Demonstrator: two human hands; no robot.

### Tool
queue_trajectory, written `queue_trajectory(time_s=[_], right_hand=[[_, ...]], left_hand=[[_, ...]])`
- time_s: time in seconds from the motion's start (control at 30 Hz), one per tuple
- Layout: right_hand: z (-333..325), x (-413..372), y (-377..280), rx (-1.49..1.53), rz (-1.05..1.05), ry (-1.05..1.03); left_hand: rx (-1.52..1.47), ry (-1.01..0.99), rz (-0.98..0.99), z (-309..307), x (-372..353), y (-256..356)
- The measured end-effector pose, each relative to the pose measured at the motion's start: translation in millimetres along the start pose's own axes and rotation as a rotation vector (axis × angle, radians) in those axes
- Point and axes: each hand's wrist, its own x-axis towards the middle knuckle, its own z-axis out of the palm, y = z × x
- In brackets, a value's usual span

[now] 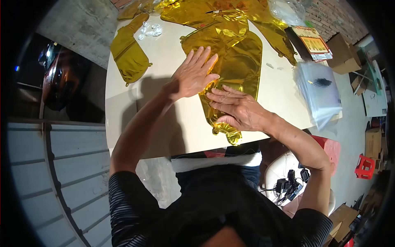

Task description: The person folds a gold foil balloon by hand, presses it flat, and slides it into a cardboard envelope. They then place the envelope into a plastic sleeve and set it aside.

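A deflated gold foil balloon (240, 61) lies flat on the white table (164, 136), its narrow end reaching the near edge. My left hand (194, 74) presses flat on the balloon's left side, fingers spread and pointing away from me. My right hand (238, 109) lies palm down across the balloon's lower part, fingers together and pointing left. Neither hand grips anything. More gold foil balloons (193, 10) are piled at the far end of the table.
A single gold foil piece (128, 51) lies at the far left, near small clear plastic bits (150, 31). A stack of clear plastic bags (319, 92) sits at the right edge, a printed card (314, 43) beyond it. Cardboard boxes (343, 57) and a red stool (364, 166) stand on the floor.
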Motion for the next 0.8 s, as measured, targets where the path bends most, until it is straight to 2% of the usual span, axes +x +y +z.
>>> queue_trajectory(time_s=[0.07, 0.13, 0.17, 0.2, 0.23, 0.27, 0.3, 0.43, 0.5, 0.57, 0.6, 0.67, 0.73, 0.8], right_hand=[[-17, 9, 9, -0.012, -0.034, 0.029], [-44, 19, 22, 0.429, 0.474, 0.044], [-41, 24, 44, 0.730, 0.681, 0.236], [-43, 31, 62, 1.109, 0.896, 0.549], [-60, 35, 101, 0.693, 0.917, 0.504], [-69, 36, 139, 0.648, 0.959, 0.449], [-78, 44, 152, 0.682, 1.054, 0.471], [-85, 62, 188, 0.744, 1.203, 0.446], [-81, 71, 191, 0.728, 1.177, 0.468], [-87, 79, 194, 0.497, 1.129, 0.274], [-83, 79, 204, 0.494, 1.124, 0.264], [-71, 78, 229, 0.257, 0.911, 0.251], [-90, 102, 190, 0.241, 0.926, 0.241], [-101, 127, 148, 0.283, 0.904, 0.227]], left_hand=[[0.039, 0.011, 0.012, -2, 2, -6], [-0.020, 0.062, 0.023, 2, -1, -5], [-0.023, 0.065, 0.022, 3, 0, -4], [-0.024, 0.044, 0.011, 1, 1, -3], [-0.026, 0.025, -0.001, -1, 1, -2], [-0.026, 0.032, -0.006, -3, 1, 0], [-0.032, 0.003, -0.018, -6, 0, 1], [-0.078, -0.050, -0.037, -11, 0, 1], [-0.134, -0.025, -0.040, -10, 0, 1], [-0.130, -0.024, -0.042, -9, -1, 2], [-0.130, -0.015, -0.043, -7, 0, 2], [-0.141, -0.012, -0.051, -6, -2, 1], [-0.139, -0.085, -0.075, -13, 0, 4], [-0.136, -0.063, -0.071, -8, -1, 2]])
